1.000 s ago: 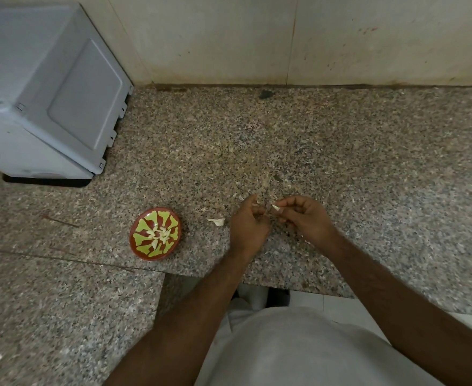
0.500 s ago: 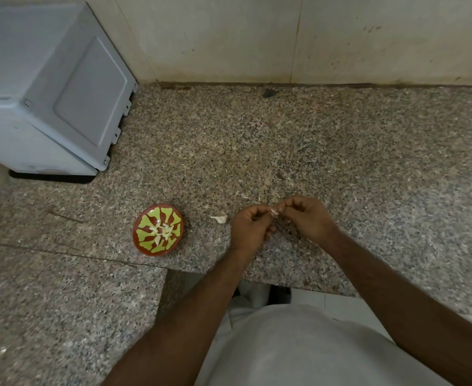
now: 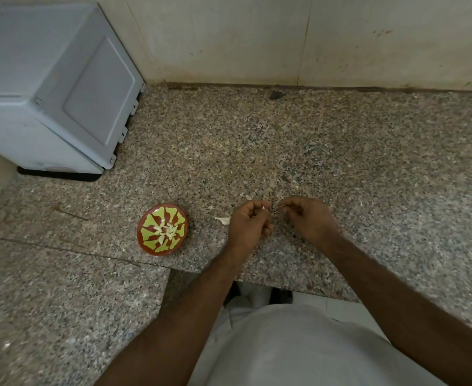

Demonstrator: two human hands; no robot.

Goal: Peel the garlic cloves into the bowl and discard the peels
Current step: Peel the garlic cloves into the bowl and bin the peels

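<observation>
since a moment ago the hands have drawn closer above the granite counter (image 3: 340, 151). left hand (image 3: 250, 225) and right hand (image 3: 308, 220) pinch a small, light, slippery garlic clove (image 3: 265, 208), best gripped at its ends, right of the bowl (image 3: 162, 229).

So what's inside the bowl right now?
The bowl holds a few pale peeled garlic cloves at its centre. Anything beneath them is hidden.
</observation>
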